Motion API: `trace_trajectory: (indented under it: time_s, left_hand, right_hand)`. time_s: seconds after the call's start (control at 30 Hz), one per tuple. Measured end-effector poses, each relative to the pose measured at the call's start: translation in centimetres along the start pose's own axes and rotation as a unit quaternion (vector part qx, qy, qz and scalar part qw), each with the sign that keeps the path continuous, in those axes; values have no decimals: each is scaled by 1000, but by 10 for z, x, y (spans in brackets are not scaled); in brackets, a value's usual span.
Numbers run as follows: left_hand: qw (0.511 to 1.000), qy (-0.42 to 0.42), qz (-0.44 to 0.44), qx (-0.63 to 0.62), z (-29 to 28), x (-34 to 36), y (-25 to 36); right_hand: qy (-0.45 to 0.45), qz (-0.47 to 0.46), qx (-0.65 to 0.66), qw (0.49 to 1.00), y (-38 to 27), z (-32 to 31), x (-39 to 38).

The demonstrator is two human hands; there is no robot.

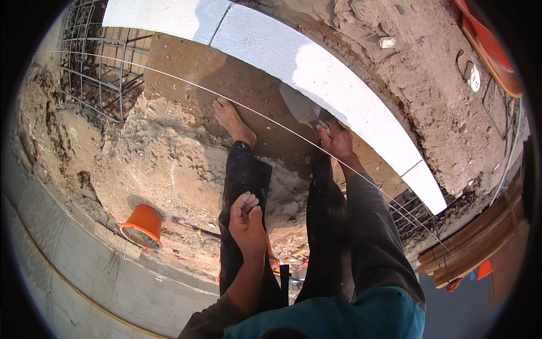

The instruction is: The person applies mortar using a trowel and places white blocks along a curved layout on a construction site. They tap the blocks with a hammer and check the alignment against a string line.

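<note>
Close in, left hand (247,217) loosely curled, holding nothing visible. Farther, right hand (336,139) grips the trowel (302,107), blade against the white block (316,73). Risk: the blade snags the taut string line (186,85) or slips onto the bare foot (231,120).

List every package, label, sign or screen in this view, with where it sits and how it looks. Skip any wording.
No screen, sign or printed package shows.
Small round white tag or disc: upper right, on the rubble beside dark cable loops; too small to tell what it is.
Orange bucket: lower left on the dirt, tipped on its side, unlabelled.
Right hand holds a trowel at the white blocks; no label shows.
</note>
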State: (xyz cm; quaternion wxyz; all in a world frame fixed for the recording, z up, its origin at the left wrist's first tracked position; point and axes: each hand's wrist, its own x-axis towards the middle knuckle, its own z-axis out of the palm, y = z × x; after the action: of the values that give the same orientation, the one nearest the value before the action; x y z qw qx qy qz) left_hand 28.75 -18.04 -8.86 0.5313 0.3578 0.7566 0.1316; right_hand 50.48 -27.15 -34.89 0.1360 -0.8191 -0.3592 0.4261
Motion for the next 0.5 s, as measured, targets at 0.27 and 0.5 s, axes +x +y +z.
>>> trace_trajectory:
  time_s: [0.27,0.5]
  left_hand:
    - [987,-90,106,79,9,-15,10]
    - [966,-132,177,135,-24,2,71]
  right_hand:
    - [-47,-88,151,984,-122,-181,-203]
    - [245,-169,58,953,-239,-301,-156]
